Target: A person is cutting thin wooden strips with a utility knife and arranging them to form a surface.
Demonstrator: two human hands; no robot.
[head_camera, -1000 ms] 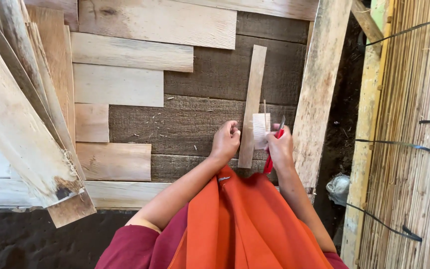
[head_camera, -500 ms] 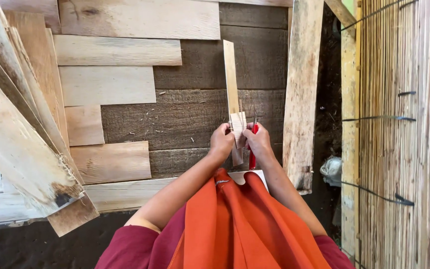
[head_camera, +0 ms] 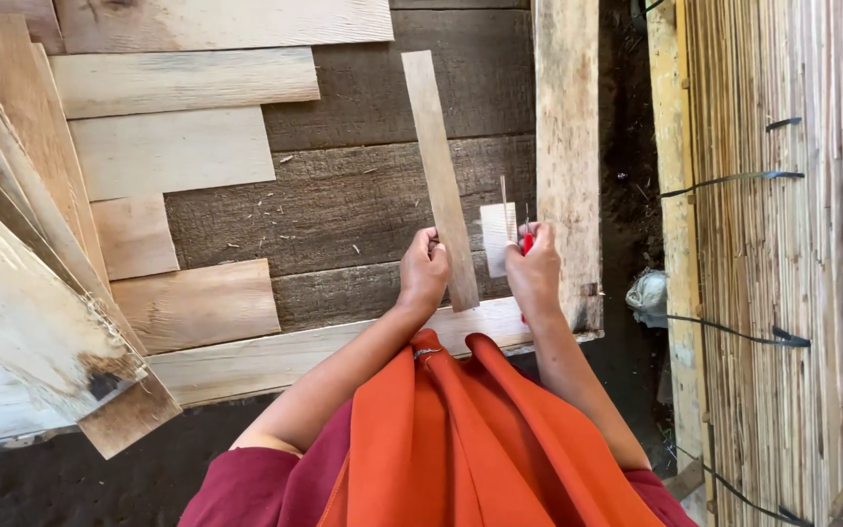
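Centrally, a narrow wooden slat (head_camera: 438,176) is gripped at its lower end by the left hand (head_camera: 424,273), fingers curled around it, and held tilted over dark weathered boards (head_camera: 343,205). A small pale wooden piece (head_camera: 497,237) and a red-handled tool (head_camera: 527,240) are pinched in the right hand (head_camera: 536,276), just beside the slat. Pale planks (head_camera: 173,146) are stacked at left; a bundled bamboo screen (head_camera: 763,244) is seen at right.

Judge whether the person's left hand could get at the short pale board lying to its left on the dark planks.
Probably yes: the left hand grips the thin wooden strip, but only bare dark planks lie between it and the short pale board.
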